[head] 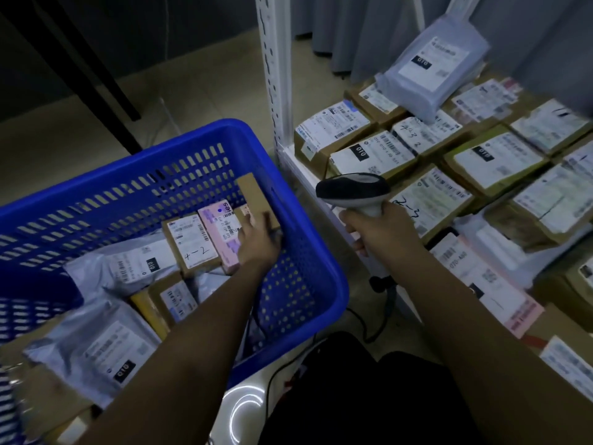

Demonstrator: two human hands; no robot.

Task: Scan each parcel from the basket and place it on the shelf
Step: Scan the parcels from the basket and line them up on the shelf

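Left hand (256, 240) inside basket (308, 261) by its right wall, fingers laid on pink box (221, 232), grasp unclear. Box long axis toward far wall. Right hand (382, 232) gripping scanner (353, 187), nearer shelf (308, 178).

Bare forearms, no sleeves — dark trousers (369, 396) on lap, no gloves/watch.

Basket (308, 200) of parcels (189, 242) lies left of the shelf (298, 175).
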